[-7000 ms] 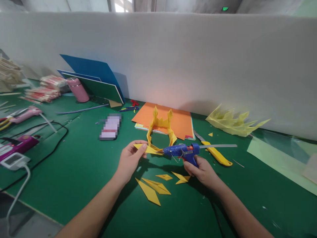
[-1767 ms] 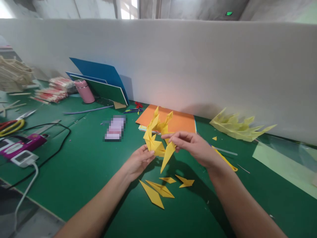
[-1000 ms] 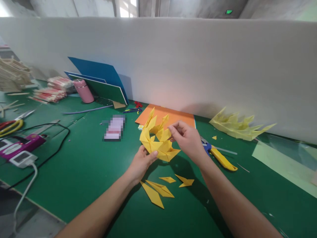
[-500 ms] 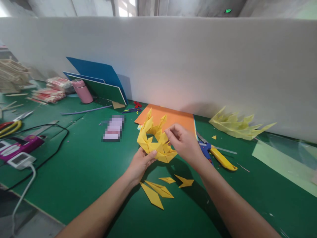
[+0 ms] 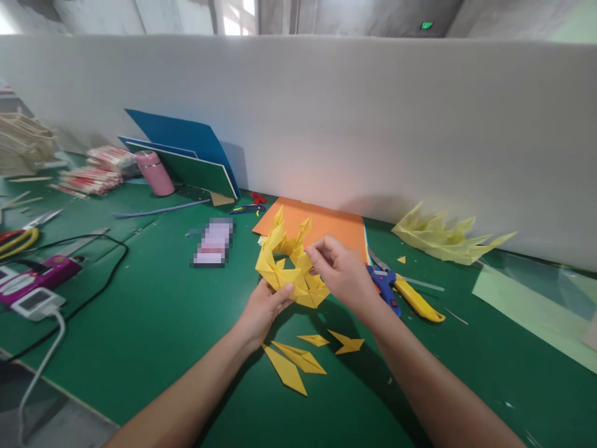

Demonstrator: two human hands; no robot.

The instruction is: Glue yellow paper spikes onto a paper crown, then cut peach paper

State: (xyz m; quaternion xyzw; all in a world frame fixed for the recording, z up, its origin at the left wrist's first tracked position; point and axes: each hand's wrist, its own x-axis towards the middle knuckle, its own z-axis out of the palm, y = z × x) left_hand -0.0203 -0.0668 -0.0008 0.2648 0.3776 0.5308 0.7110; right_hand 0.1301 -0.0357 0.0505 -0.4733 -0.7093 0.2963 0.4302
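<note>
A ring-shaped crown of folded yellow paper (image 5: 269, 262) is held tilted above the green table, its points standing up round the rim. My left hand (image 5: 262, 311) grips its lower front edge, thumb on the outside and the other fingers hidden beneath. At the crown's right side, the thumb and fingertips of my right hand (image 5: 344, 269) pinch a bit of the yellow paper; the fingers partly cover that spot. Below my hands lie several loose folded pieces, among them a long flat one (image 5: 285, 370) and a forked one (image 5: 346, 343).
Orange paper sheets (image 5: 321, 221) lie behind the crown. To the right are a blue glue gun (image 5: 386, 289), a yellow cutter (image 5: 420, 300) and a pale yellow crown (image 5: 443, 239). On the left stand a pink bottle (image 5: 156, 174), a blurred phone (image 5: 214, 242) and a purple power strip (image 5: 44, 280).
My right fingertips have shifted very slightly left along the crown's right side, still pinched. The left grip is the same, and the whole view has moved slightly.
</note>
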